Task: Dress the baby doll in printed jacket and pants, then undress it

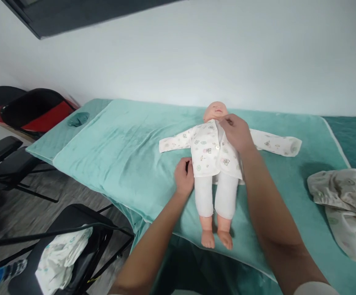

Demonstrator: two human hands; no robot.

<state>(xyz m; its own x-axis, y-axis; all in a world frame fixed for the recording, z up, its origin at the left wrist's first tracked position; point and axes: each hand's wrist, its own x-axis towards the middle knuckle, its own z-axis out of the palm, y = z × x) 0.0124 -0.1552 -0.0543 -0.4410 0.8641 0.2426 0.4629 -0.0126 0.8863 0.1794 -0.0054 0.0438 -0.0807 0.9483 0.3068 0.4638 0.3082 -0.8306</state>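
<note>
A baby doll [216,111] lies on its back on a green-covered bed, its head toward the wall. It wears a white printed baby jacket [207,147] with both sleeves spread out sideways, and white trousers [203,196]; its bare feet show below. A button shows at the middle of the jacket's front. At the jacket's collar, just under the doll's chin, my right hand [236,132] is closed in a pinch on the fabric. My left hand [184,175] rests on the bed with curled fingers, touching the jacket's lower side edge; what its fingertips hold is hidden.
The green bed cover [125,155] runs left to a face hole [78,119]. A crumpled printed cloth item [350,205] lies at the right. Black chairs [76,221] stand at the left, one bearing a white cloth [64,256] and a plastic bottle [3,273]. A wall stands behind.
</note>
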